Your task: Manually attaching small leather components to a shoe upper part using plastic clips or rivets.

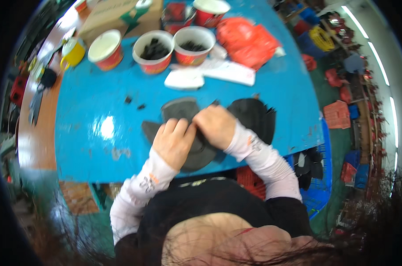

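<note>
Both hands meet over dark grey, flat, curved sheet pieces [200, 158] at the near side of the blue table. My left hand [173, 142] has its fingers bent over the left part of these pieces and seems to grip one. Close beside it, my right hand [216, 126] is closed in a pinch; what lies between its fingertips is hidden. Beyond the hands another part of the grey sheet [181, 107] shows, with a pointed corner [151, 129] sticking out to the left. A fanned stack of black sheet pieces [249, 116] lies right of my right hand.
Two paper tubs [153, 65] [194, 59] hold small black bits. Left of them stands another tub [105, 64], with a cardboard box [121, 17] behind. A red plastic bag [245, 42] and white pieces [229, 72] lie nearby. Blue crate [322, 186] stands below the right edge.
</note>
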Available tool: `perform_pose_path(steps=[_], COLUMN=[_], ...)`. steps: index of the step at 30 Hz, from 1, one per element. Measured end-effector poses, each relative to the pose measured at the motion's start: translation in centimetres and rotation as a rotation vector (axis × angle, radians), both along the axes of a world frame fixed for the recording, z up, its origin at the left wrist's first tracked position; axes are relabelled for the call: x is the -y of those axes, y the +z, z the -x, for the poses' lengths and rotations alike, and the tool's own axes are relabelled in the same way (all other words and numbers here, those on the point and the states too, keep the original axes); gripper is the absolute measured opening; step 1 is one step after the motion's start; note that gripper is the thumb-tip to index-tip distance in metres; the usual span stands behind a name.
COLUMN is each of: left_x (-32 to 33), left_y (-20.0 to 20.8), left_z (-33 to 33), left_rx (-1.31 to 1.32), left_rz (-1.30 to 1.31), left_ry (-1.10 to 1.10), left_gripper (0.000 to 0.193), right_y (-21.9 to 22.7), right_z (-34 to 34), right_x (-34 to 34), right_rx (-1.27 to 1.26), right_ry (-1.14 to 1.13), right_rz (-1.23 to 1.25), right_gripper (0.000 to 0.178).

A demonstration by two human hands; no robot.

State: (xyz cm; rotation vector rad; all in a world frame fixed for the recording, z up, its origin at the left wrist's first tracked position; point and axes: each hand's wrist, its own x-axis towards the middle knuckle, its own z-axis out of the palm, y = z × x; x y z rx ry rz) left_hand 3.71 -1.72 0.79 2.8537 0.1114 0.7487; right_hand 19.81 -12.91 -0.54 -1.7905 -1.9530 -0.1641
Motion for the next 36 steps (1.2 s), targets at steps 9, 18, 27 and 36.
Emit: perform_pose_path(steps=[9, 18, 27, 36], left_x=[0.0, 0.1, 1.8, 1.1], left_y=[0.1, 0.2, -1.9, -1.5], left_z=[0.0, 1.1, 2.0, 2.8], left_rx=[-0.013, 0.267, 0.476, 0.426], left_rz=[-0.018, 0.144, 1.297, 0.947], left_ry=[-0.025, 0.022, -0.11, -0.199], left_gripper=[0.018, 0.029, 0.014, 0.021], right_y=[-0.4, -0.6, 0.4, -0.1], right_z=[1.2, 1.8, 6.5, 5.3], right_x=[2.2, 2.7, 1.7, 2.1], right_rx=[-0.065, -0.437, -1.118, -1.907], right_ry=[-0.128, -0.26, -0.12, 0.141], right_rz=[-0.118, -0.278, -0.117, 0.182], right_gripper=[0.016, 0.021, 0.018, 0.015])
